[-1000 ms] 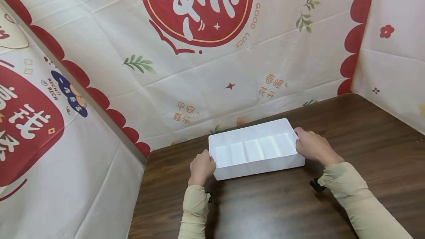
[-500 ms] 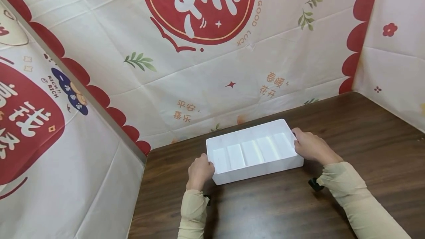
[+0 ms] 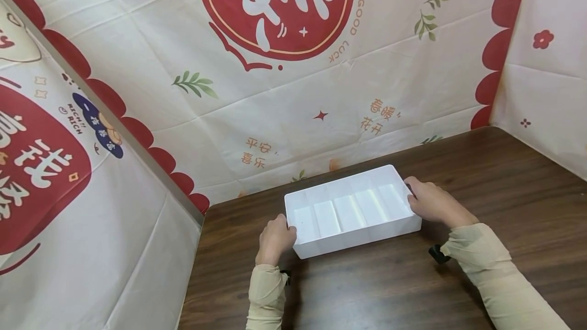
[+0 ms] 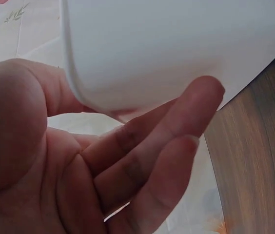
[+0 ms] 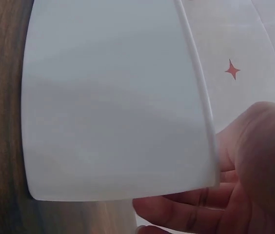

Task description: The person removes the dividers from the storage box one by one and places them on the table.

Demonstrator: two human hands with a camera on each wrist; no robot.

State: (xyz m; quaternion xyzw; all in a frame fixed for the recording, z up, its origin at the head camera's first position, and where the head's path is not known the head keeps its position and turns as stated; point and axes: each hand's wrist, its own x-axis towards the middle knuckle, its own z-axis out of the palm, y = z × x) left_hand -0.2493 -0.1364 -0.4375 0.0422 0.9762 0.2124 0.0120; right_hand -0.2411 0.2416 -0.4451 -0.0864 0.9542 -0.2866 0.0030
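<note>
A white rectangular storage box [image 3: 357,238], open at the top and ridged across its floor, sits on the brown wooden table in the head view. My left hand [image 3: 277,238] grips its left end, thumb over the rim and fingers along the outer wall. The left wrist view shows those fingers [image 4: 176,117] against the white wall. At the opposite end my right hand [image 3: 433,201] pinches the rim. In the right wrist view the box's long wall [image 5: 118,107] fills the middle, and some right fingers are hidden behind it.
The dark wood table [image 3: 367,294] extends in front and to the right of the box. A printed white cloth [image 3: 284,95] hangs behind it, with more cloth at the left [image 3: 133,228] and right [image 3: 545,80].
Over the last second the box's left end has come slightly toward me, with my left hand moving along. My right hand keeps its grip and has barely shifted.
</note>
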